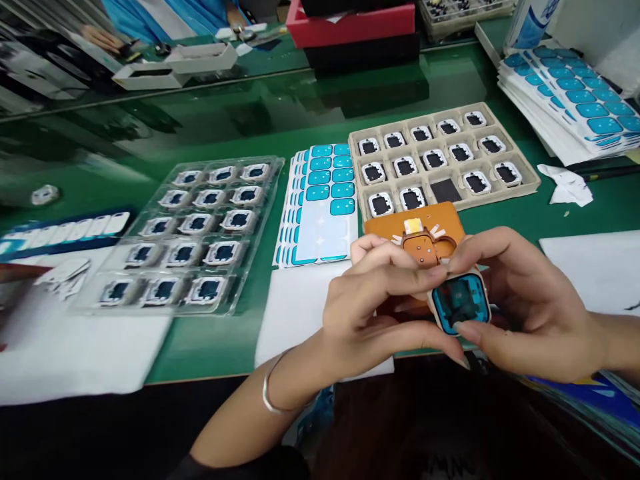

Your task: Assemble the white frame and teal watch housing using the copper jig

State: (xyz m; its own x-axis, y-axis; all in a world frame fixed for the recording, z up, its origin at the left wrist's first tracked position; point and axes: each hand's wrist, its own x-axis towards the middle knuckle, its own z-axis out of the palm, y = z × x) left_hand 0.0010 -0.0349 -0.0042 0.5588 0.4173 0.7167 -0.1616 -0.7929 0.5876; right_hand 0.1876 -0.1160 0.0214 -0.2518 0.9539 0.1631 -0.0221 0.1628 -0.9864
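Small square watch case [461, 301] is pinched in the grip of both hands — left hand [373, 313] from the near-left, right hand [520, 300] from the right, fingers clamped on its rim, over the worktop's [220, 120] near edge. Blue film already lies on its face, which is turned up toward the camera; no long axis is discernible. Brown tray [520, 188] behind is nearly full — one pocket holds no case.

Your left hand [375, 307] covers the top-left corner of the small square case [460, 303] & most of the orange block [415, 233] behind it. Your right hand [530, 307] hides the case's right edge. Stack of blue sticker sheets [575, 93] is cut off at the right edge. A person's hand [103, 37] at top left is blurred.
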